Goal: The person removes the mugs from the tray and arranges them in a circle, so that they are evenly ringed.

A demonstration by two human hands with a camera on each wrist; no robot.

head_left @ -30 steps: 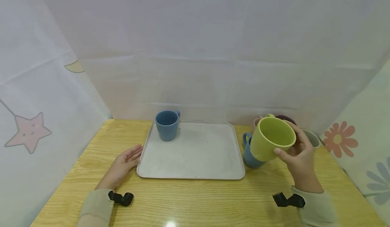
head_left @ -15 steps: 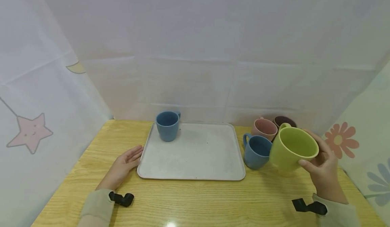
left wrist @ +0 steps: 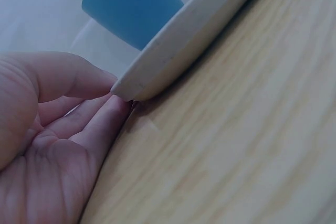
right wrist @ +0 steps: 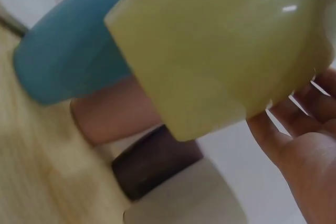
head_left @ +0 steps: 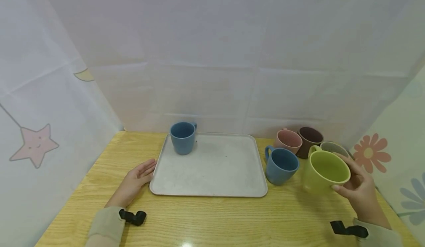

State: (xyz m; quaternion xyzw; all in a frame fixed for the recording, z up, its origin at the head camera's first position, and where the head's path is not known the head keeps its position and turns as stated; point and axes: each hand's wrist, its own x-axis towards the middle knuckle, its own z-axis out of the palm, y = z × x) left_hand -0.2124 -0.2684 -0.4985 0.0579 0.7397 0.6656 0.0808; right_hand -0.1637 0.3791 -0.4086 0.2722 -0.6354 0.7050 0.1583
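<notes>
White rectangular tray (head_left: 212,171), flat: left hand (head_left: 134,180), fingers straight, touches its left edge; light contact should do. Glossy yellow-green mug (head_left: 315,180), probably ceramic: right hand (head_left: 360,190) grips it aloft, right of tapered blue mug (head_left: 280,169). Best held level, not brushing the blue.

I count one tray (head_left: 209,175) and one blue mug (head_left: 183,143) by the left hand (head_left: 134,180), five mugs at the right hand (head_left: 361,191): green (head_left: 320,177), pink (head_left: 288,141), brown (head_left: 308,143), grey (head_left: 333,148), another blue (head_left: 280,167).

A creased pale cloth (head_left: 206,55) backs the wood-grained bench (head_left: 212,219); side cloths (head_left: 43,77) show a pink star (head_left: 35,146) and flowers (head_left: 371,152).
</notes>
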